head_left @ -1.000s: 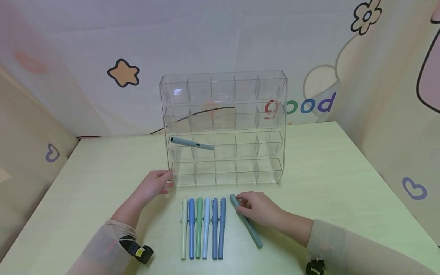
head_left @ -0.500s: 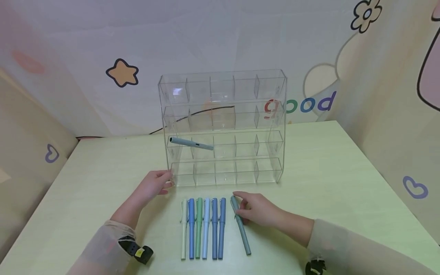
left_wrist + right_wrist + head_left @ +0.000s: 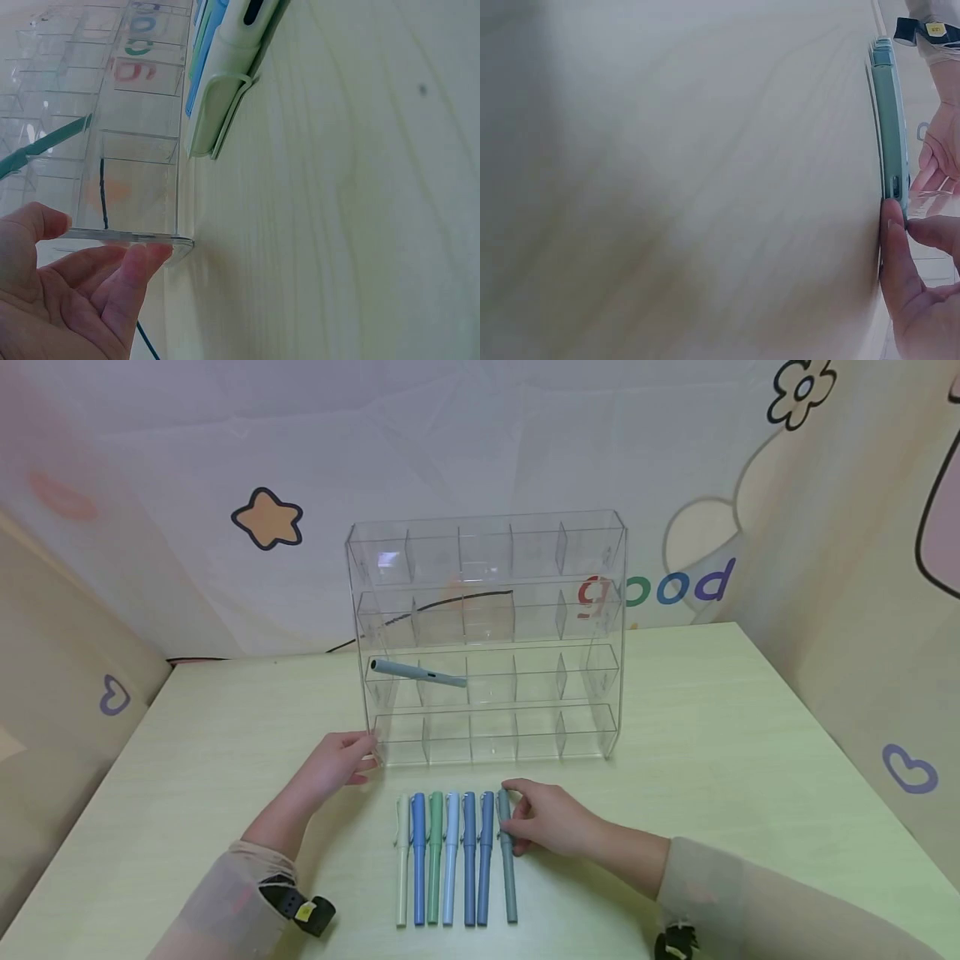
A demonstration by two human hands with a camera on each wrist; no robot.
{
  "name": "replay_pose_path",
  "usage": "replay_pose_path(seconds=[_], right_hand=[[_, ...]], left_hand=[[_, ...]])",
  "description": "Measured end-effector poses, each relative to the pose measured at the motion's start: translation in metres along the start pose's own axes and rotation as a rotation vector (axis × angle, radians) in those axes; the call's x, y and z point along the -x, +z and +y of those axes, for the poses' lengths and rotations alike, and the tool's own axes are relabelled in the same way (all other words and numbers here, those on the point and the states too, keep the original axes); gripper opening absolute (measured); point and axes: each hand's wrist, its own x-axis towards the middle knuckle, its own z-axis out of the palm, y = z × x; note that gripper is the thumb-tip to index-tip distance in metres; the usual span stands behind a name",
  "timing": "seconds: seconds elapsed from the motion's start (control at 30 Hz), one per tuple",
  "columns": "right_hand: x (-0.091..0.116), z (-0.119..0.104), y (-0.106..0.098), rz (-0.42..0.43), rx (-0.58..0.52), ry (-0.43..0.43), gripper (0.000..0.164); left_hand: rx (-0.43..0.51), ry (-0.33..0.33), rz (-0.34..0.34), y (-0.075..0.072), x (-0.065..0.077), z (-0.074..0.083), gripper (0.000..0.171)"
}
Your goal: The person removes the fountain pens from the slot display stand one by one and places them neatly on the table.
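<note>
My left hand (image 3: 337,764) holds the lower left edge of a clear compartment rack (image 3: 491,747); in the left wrist view its thumb and fingers lie on either side of the panel. Fingers of my right hand (image 3: 558,818) pinch the upper part of a grey-green pen (image 3: 509,881), which lies nearly straight on the table at the right end of a row. In that row are a pale green pen (image 3: 402,868), a green pen (image 3: 434,868), a light blue pen (image 3: 449,868) and several darker blue pens (image 3: 469,868). Their clips face left.
A grey-blue pen (image 3: 420,674) lies slanted across the rack's second tier from the bottom, at the left. The pale wooden table (image 3: 720,760) meets a printed cloth backdrop (image 3: 480,435) behind the rack and cloth at both sides.
My right hand has rolled and turned the grey-green pen from a slant to nearly parallel with the others and shifted it left, close to the row. The left hand stays at the rack.
</note>
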Motion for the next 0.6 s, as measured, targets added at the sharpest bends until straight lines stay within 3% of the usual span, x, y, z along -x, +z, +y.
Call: replay_pose_path(seconds=[0.6], right_hand=[[-0.0012,-0.0022,0.0005,-0.006,-0.079,0.047,0.062]], left_hand=[[0.007,-0.001,0.005,0.0008,0.0002,-0.0006,0.05]])
